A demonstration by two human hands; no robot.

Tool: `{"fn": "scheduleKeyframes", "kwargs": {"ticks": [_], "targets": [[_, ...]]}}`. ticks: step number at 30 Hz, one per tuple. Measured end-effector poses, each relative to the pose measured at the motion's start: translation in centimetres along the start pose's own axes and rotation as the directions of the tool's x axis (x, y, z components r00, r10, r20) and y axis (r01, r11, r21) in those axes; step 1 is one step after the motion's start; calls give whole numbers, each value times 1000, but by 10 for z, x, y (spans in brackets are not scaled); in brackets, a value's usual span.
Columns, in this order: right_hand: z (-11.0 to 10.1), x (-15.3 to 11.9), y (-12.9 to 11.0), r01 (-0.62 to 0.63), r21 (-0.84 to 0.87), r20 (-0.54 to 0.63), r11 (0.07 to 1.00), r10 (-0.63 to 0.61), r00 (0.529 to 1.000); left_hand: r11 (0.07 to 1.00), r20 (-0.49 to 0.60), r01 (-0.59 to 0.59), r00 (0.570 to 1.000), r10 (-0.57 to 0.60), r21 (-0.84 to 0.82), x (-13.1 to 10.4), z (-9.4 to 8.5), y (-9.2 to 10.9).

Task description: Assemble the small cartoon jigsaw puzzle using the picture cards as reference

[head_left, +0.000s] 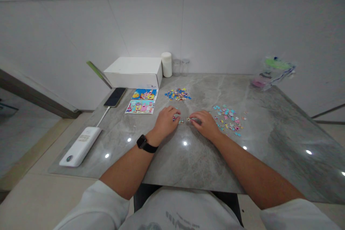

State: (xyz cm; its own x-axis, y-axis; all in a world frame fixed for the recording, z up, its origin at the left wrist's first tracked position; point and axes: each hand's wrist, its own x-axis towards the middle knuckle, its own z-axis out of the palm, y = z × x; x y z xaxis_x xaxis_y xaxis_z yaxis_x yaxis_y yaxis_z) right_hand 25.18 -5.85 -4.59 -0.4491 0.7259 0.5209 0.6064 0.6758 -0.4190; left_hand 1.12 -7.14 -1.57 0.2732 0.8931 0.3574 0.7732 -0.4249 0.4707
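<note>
My left hand (pixel 167 120), with a dark watch on its wrist, rests on the table with fingers curled round a few small joined puzzle pieces (pixel 181 121), partly covering them. Close on the right, my right hand (pixel 205 122) pinches one small puzzle piece (pixel 189 119) between thumb and forefinger. A narrow gap lies between that piece and the joined ones. Beyond my hands is a heap of blue, yellow and red puzzle pieces (pixel 178 94). Pink and light-blue puzzle pieces (pixel 229 119) lie spread out beside my right hand.
Two cartoon picture cards (pixel 140 107) lie left of my hands, near a phone (pixel 115 97) cabled to a white power bank (pixel 80 146). Along the wall stand a white box (pixel 134 70), a white canister (pixel 166 65) and two clear jars (pixel 185 67). A plastic bag (pixel 273 72) sits back right.
</note>
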Motion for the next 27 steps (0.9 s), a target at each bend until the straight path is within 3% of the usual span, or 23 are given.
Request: {"fn": "scheduleKeyframes", "kwargs": {"ticks": [6, 13, 23, 27], "targets": [[13, 4, 3, -30, -56, 151, 998, 38, 988, 988, 168, -75, 984, 52, 133, -4, 5, 1], [15, 5, -2, -14, -113, 210, 993, 38, 977, 981, 222, -121, 971, 86, 150, -4, 6, 0], [15, 5, -8, 33, -146, 210, 989, -1, 978, 989, 231, -133, 966, 115, 65, -4, 10, -2], [8, 1, -2, -45, -93, 127, 995, 57, 990, 991, 242, -132, 963, 122, 27, -4, 8, -3]]}}
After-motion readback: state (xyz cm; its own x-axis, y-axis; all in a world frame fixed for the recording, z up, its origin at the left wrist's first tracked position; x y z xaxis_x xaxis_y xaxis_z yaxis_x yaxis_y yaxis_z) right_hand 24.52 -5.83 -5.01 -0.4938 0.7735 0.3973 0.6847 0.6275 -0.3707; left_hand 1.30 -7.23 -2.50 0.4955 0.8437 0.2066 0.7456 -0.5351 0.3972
